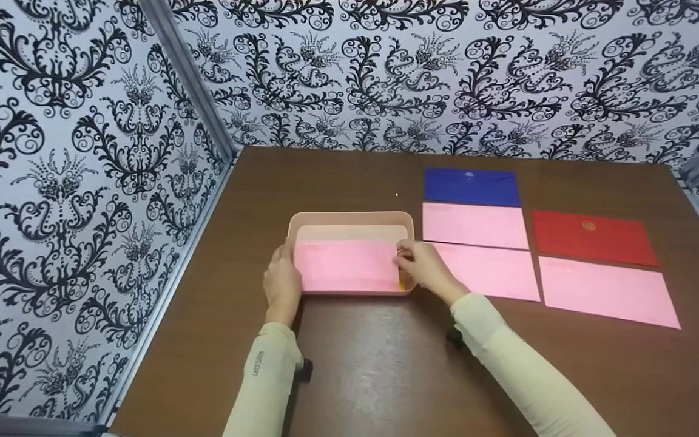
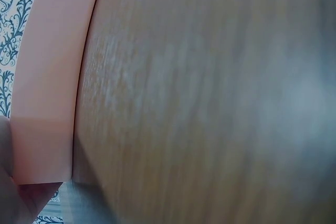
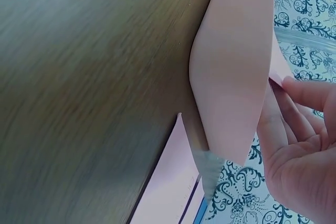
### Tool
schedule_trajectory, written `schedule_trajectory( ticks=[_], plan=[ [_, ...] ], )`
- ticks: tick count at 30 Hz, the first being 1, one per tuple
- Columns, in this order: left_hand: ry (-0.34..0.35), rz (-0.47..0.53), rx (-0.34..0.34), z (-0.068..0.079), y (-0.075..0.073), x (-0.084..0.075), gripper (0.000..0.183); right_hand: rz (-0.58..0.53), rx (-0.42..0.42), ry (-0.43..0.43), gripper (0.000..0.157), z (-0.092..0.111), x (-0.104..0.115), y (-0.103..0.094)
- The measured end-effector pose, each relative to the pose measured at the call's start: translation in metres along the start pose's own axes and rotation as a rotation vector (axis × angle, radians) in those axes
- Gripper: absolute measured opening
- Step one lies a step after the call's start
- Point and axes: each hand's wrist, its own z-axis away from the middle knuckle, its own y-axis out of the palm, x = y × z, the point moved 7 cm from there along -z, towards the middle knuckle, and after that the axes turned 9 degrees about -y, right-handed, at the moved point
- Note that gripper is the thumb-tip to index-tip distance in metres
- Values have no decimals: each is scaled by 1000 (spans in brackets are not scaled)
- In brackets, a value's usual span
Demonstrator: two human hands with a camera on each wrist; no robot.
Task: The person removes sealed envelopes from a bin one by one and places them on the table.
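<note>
A shallow peach-pink tray (image 1: 349, 217) lies on the table, its long side toward me. Inside it is a pink envelope (image 1: 347, 266), covering the front part of the tray's floor. My left hand (image 1: 283, 280) holds the tray's left end, its fingers along the outer wall; in the left wrist view only a bit of this hand shows beside the tray wall (image 2: 50, 93). My right hand (image 1: 423, 264) pinches the envelope's right edge at the tray's right rim. The right wrist view shows thumb and fingers (image 3: 307, 94) meeting on the pink paper.
A small yellow patch (image 1: 403, 280) shows in the tray's right front corner. Right of the tray lie a blue envelope (image 1: 472, 186), a red envelope (image 1: 595, 240) and several pink envelopes (image 1: 476, 226). Patterned walls (image 1: 386, 73) border the brown table (image 1: 361, 364).
</note>
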Motion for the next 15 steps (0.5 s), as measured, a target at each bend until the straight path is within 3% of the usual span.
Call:
schedule_trajectory(
  ticks=[4,15],
  plan=[
    [-18,2,21,-1,1,0,50,1,24,-29,8,3,0,0],
    [-13,-9,33,-1,3,0,52,-31,38,-81,7,9,-7,-2]
  ],
)
